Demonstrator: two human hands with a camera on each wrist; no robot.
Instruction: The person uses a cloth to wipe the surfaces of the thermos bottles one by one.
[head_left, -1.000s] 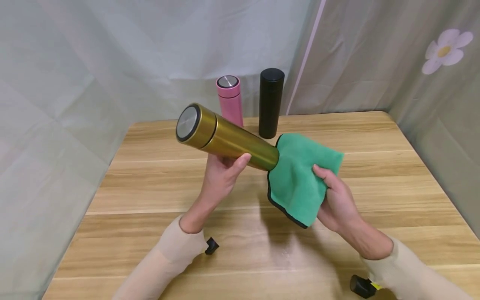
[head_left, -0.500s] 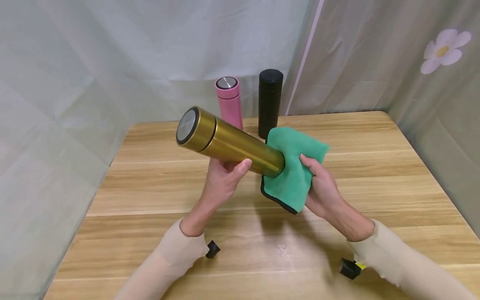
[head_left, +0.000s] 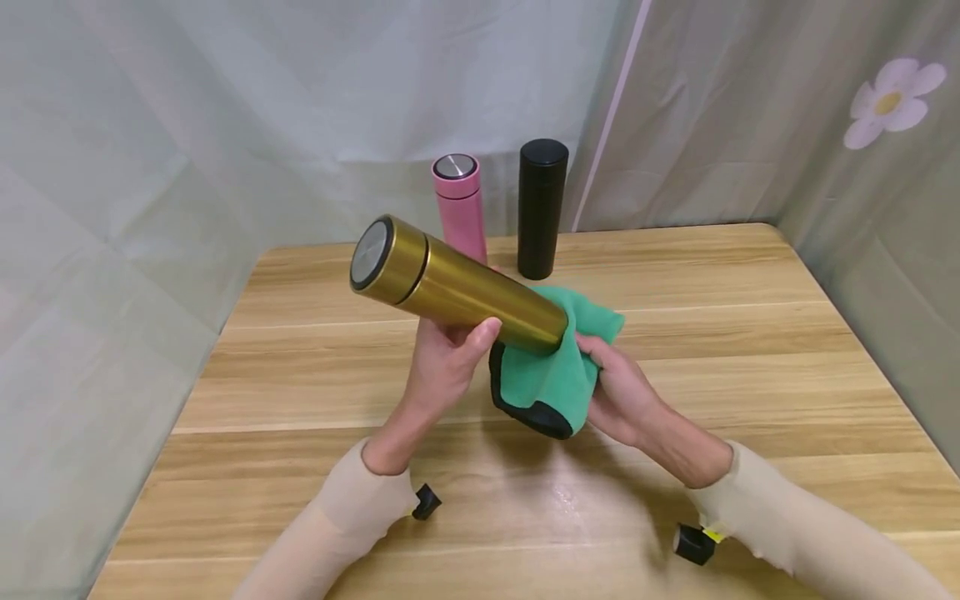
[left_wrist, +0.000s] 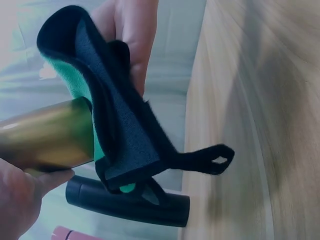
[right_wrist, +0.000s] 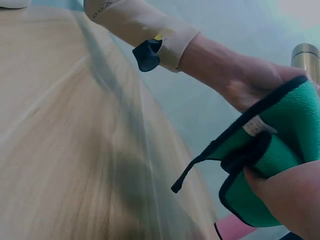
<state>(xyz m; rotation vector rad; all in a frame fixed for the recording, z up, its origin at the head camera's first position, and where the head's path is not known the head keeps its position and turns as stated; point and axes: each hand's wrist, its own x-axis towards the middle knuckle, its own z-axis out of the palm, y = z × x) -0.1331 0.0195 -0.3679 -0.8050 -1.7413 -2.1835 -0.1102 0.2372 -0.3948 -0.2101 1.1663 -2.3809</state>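
My left hand (head_left: 442, 367) grips a gold thermos flask (head_left: 465, 287) around its body, above the table. The flask leans with its steel-topped lid up to the left and its base down to the right. In my right hand (head_left: 626, 396) I pinch a green cloth (head_left: 551, 383) with black edging, thumb on the green side. Its fabric wraps against the flask's base and hides that end. The left wrist view shows the cloth's dark reverse side and a black hanging loop (left_wrist: 215, 160). A small white label (right_wrist: 255, 126) shows in the right wrist view.
Behind the gold flask, a pink flask (head_left: 461, 217) and a black flask (head_left: 542, 212) stand upright near the back of the wooden table (head_left: 300, 375). Pale curtains (head_left: 300, 108) hang behind. Small black cameras (head_left: 693, 543) sit at both wrists.
My right hand has moved left with the cloth, which has gone from lying flat at the flask's base to folding around it. The left hand and flask have barely shifted.
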